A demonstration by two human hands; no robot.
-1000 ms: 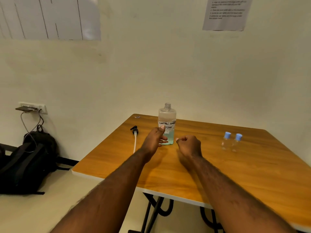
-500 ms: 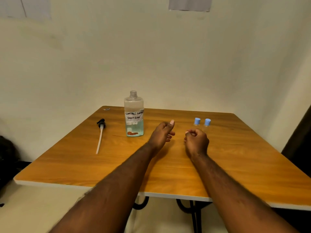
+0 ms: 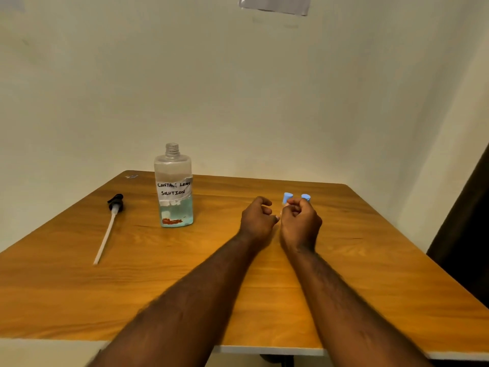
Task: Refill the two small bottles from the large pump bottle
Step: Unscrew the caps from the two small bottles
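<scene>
View from a head camera looking down at a wooden table set into the corner of a pale wall.

The big bottle stands upright on the far left part of the table. Its neck is open, with no cap or pump on it. A handwritten label reads "CONTACT LENS SOLUTION". Pale blue liquid fills roughly the lower third. The pump lies flat on the table to the left of the bottle, well apart from it, black head away from the viewer and long white tube pointing toward the viewer.

Two bare forearms reach in from the bottom edge. The left hand has its fingers curled in and holds nothing. The right hand is just beside it, also curled. Directly behind the right hand stand two small bottles; only their blue caps show, first cap and second cap. I cannot tell whether the right hand grasps a bottle.

A paper sheet hangs on the wall at the top edge.
</scene>
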